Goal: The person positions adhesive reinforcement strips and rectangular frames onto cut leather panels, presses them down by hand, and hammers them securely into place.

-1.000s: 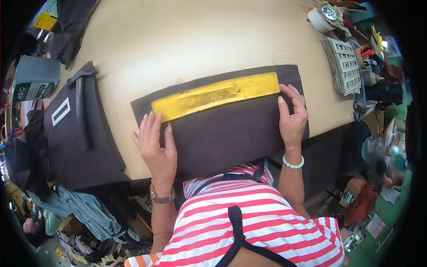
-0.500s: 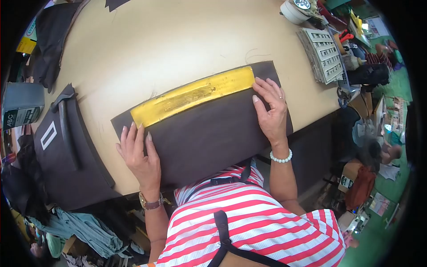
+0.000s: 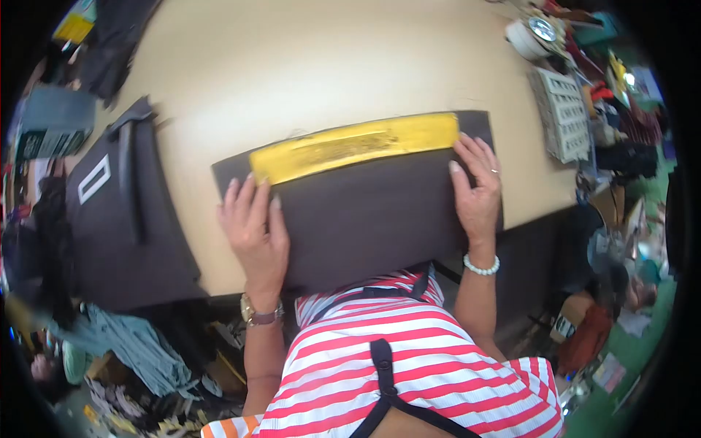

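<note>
A dark cloth panel (image 3: pixel 365 219) lies flat at the table's near edge. Along its far edge rests a curved yellow strip (image 3: pixel 350 150), worn and smudged in the middle. My left hand (image 3: pixel 255 230) is open, its fingertips at the strip's left end and its palm over the panel's left side. At the opposite end, my right hand (image 3: pixel 478 193) lies with fingers stretched out, touching the strip's right tip and the cloth beside it. Neither hand wraps round anything.
On the left of the table (image 3: pixel 292 66) lies another dark panel (image 3: pixel 171 248) with a white rectangular frame (image 3: pixel 94 179) and a dark strap (image 3: pixel 130 182). Light slotted plates (image 3: pixel 566 117) are stacked at the right edge, near a white round dial device (image 3: pixel 527 40). A grey container (image 3: pixel 55 120) stands far left.
The whole view has shifted, so the table and the things on it appear farther right. My hands, the yellow strip and the panel keep nearly the same positions relative to each other.
</note>
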A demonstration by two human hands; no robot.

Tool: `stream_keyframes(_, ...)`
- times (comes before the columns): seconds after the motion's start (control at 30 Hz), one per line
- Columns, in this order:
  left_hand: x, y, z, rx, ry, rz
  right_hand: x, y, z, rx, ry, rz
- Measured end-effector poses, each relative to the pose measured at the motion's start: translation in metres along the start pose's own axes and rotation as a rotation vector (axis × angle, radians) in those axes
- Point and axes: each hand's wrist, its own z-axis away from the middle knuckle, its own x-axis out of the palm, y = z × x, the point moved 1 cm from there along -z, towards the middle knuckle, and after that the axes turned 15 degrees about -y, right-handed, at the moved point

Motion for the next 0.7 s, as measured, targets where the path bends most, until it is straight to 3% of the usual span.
stream_keyframes(0.7,0.0009,-0.0004,0.0005,-0.026,-0.020,-0.033,0.0009,-0.0023,-0.0004,0.008,0.026,-0.036)
